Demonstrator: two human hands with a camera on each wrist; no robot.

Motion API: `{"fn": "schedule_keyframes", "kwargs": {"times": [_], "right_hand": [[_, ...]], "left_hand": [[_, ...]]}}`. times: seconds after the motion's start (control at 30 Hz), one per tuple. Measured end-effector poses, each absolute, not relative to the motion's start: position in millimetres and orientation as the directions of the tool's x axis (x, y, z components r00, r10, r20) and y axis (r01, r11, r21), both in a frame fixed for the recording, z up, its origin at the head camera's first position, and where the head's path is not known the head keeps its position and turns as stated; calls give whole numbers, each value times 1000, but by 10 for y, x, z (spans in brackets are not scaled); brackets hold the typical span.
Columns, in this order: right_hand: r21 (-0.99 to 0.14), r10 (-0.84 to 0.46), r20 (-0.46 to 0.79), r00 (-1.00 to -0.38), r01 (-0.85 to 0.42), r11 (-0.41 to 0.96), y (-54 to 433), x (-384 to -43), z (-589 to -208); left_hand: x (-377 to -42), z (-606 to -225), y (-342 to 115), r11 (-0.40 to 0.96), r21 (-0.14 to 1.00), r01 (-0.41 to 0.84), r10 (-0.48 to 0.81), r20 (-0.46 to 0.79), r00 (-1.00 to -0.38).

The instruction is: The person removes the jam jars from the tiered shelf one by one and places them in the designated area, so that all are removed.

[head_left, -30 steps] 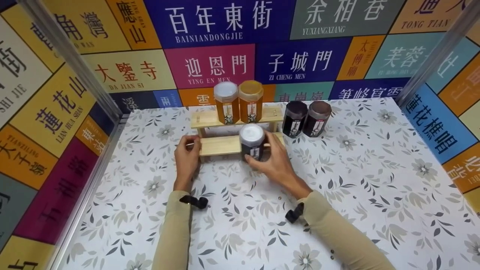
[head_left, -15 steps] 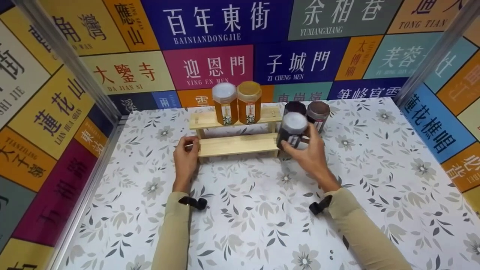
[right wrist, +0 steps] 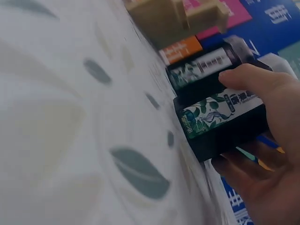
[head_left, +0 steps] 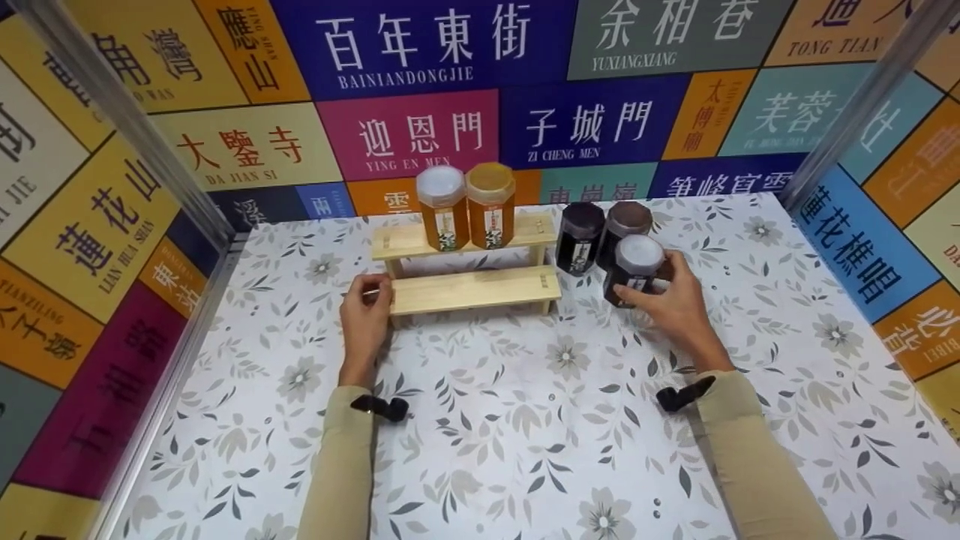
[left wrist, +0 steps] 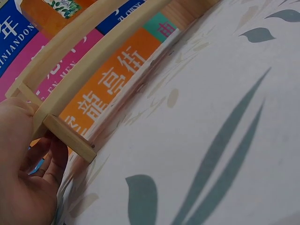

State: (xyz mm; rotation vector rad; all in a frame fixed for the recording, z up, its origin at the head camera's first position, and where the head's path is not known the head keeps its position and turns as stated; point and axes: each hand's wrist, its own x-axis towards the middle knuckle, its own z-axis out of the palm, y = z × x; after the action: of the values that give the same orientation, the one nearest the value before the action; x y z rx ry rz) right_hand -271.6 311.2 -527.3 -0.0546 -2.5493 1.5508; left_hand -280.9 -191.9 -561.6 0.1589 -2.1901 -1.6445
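Observation:
My right hand (head_left: 681, 309) grips a dark jar with a whitish lid (head_left: 637, 259) to the right of a two-step wooden rack (head_left: 476, 289). In the right wrist view, thumb and fingers lie on either side of this labelled jar (right wrist: 225, 115); its base is at or just above the table, I cannot tell which. My left hand (head_left: 365, 319) holds the left end of the rack's lower step, fingers curled at the wooden end (left wrist: 70, 138) in the left wrist view. On the upper step stand two amber jars, one white-lidded (head_left: 442, 214) and one yellow-lidded (head_left: 491, 210).
Right of the rack stand a dark-lidded jar (head_left: 580, 240) and a brown-lidded jar (head_left: 630, 219), the latter partly hidden behind the held jar. A floral cloth (head_left: 480, 420) covers the table. Panels with printed characters (head_left: 420, 135) wall the back and sides.
My right hand has carried the white-lidded dark jar from the lower step rightward, to in front of the brown-lidded jar. My left hand has stayed on the rack's left end.

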Motion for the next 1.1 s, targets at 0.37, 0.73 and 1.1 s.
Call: {"fn": "schedule_keyframes", "kwargs": {"times": [0.37, 0.73, 1.1], "right_hand": [[-887, 216, 42, -975, 63, 457, 3488, -2783, -5259], [-832, 288, 140, -947, 45, 553, 3511, -3019, -5269], [-827, 264, 167, -950, 11, 562, 3523, -3252, -5283]], "left_hand": [[-2792, -5633, -1930, 315, 936, 154, -316, 257, -913], [-2809, -5624, -1919, 291, 944, 157, -321, 250, -913], [-2793, -5624, -1910, 286, 948, 141, -318, 233, -919]]}}
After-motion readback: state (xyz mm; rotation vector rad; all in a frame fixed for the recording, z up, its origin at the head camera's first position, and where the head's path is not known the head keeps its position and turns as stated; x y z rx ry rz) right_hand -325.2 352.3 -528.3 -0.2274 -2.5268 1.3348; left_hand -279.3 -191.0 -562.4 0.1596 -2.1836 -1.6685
